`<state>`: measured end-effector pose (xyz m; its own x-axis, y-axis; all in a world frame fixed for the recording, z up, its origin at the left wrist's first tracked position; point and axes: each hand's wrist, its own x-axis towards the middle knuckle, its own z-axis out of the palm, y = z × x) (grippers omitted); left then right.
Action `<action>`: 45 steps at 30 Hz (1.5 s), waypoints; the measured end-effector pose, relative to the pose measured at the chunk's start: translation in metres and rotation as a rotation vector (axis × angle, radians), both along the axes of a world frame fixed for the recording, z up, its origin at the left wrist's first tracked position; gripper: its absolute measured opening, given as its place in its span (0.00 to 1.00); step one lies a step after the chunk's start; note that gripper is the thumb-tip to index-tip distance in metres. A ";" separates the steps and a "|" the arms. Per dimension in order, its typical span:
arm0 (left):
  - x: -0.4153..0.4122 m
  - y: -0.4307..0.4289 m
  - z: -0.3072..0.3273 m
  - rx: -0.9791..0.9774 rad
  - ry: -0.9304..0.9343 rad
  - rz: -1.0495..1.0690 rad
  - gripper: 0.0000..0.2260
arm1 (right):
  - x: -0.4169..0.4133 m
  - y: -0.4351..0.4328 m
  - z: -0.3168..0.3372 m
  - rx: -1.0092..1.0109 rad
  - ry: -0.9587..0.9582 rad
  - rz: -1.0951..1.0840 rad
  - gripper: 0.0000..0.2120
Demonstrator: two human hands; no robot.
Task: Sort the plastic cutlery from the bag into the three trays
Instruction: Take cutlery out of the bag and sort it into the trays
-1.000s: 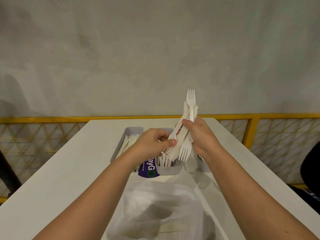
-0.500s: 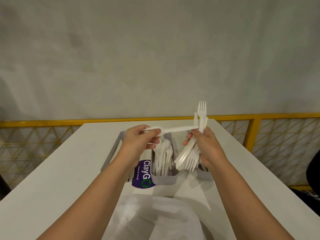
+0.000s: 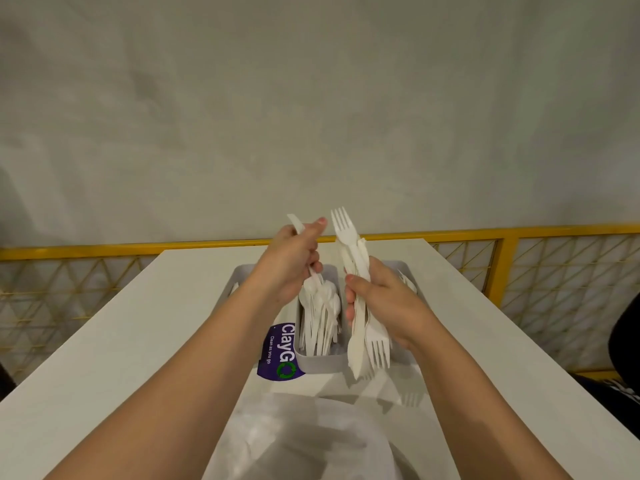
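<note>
Placement procedure

Left hand (image 3: pixel 290 263) grips a single piece (image 3: pixel 296 224) over the middle tray (image 3: pixel 322 362); right hand (image 3: pixel 393 304) clutches a mixed bundle (image 3: pixel 378 345) just beside it. Confirm the piece type, then lower it lengthwise into its matching tray. Bag (image 3: pixel 311 439) lies nearest the person.

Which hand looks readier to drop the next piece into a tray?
Probably left: the left hand holds one white plastic piece over the grey trays; the right hand grips a white cutlery bundle.
</note>
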<state>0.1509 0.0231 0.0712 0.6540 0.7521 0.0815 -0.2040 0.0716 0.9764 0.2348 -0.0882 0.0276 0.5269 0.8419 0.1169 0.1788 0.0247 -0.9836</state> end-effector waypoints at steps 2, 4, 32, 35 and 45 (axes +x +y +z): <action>0.007 -0.002 0.002 0.098 0.088 -0.006 0.07 | -0.004 0.001 0.000 0.010 0.013 0.055 0.04; 0.012 -0.001 0.003 0.169 0.148 0.010 0.08 | -0.006 0.001 0.000 0.012 0.005 0.102 0.05; 0.055 0.000 -0.025 -0.279 0.123 -0.153 0.14 | 0.021 -0.019 0.005 0.035 -0.165 0.002 0.03; 0.059 -0.012 -0.023 -0.315 0.093 -0.135 0.13 | 0.025 -0.022 0.007 0.017 -0.202 -0.044 0.08; 0.070 -0.020 -0.020 -0.376 0.029 -0.218 0.10 | 0.041 -0.037 0.012 -0.162 -0.183 -0.118 0.08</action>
<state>0.2208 0.0033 0.0507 0.7986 0.5702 -0.1923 -0.1176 0.4613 0.8794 0.2757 -0.1247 0.0394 0.6053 0.7911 0.0881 0.3466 -0.1623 -0.9239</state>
